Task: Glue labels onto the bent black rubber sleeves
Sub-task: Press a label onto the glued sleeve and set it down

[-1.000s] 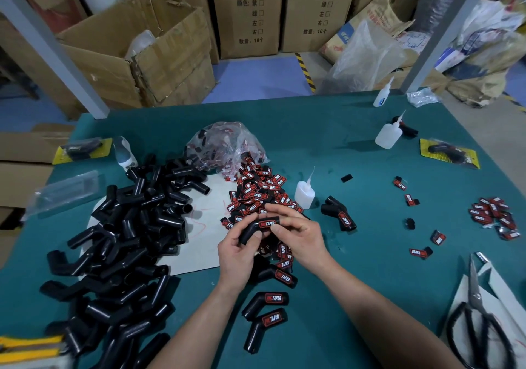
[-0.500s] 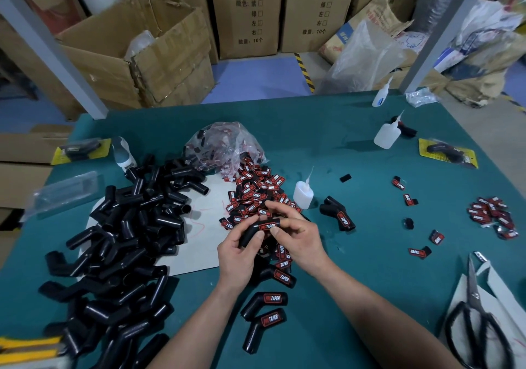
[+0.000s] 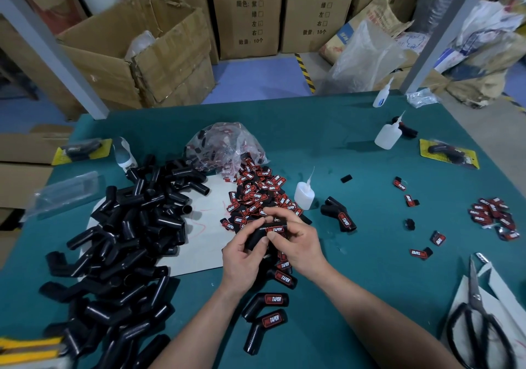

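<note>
I hold the bent black rubber sleeve (image 3: 256, 236) mid-table over the loose red-and-black label heap (image 3: 256, 195), long axis near-left to far-right, left hand (image 3: 242, 259) curled round its near-left leg, right hand (image 3: 300, 245) pinching the labelled far-right leg, nearer for pressing.

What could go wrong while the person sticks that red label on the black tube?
The right hand presses the label onto the sleeve that the left hand holds; wet glue might stick to skin, or the label could set crooked. The glue bottle stands just beyond the hands, beside the label pile; a bump might tip it there.
</note>
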The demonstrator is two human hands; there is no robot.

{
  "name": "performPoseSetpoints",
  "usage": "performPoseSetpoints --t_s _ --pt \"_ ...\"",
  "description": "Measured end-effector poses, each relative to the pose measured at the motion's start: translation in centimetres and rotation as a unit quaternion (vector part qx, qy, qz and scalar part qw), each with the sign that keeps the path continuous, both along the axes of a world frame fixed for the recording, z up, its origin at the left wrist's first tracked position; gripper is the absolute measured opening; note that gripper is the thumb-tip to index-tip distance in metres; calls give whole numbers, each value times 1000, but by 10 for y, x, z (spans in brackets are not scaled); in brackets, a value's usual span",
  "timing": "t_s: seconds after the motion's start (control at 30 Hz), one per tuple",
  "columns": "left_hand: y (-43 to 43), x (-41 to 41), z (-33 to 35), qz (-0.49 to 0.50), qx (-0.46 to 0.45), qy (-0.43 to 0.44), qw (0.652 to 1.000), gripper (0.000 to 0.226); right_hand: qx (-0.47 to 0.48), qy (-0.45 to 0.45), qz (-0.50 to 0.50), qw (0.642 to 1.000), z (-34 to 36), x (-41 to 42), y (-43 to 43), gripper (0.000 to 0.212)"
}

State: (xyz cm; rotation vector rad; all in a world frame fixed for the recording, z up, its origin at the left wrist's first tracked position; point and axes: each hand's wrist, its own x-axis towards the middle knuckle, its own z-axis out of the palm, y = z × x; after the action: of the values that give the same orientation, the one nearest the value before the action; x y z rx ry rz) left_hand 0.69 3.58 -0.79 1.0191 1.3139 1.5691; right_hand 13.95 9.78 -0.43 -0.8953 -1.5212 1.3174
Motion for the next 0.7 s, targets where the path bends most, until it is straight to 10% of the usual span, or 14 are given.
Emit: performPoseSetpoints --t_s 0.7 --pt "8 -6 -10 62 -58 -48 995 38 -27 61 -15 998 0 -2 1 19"
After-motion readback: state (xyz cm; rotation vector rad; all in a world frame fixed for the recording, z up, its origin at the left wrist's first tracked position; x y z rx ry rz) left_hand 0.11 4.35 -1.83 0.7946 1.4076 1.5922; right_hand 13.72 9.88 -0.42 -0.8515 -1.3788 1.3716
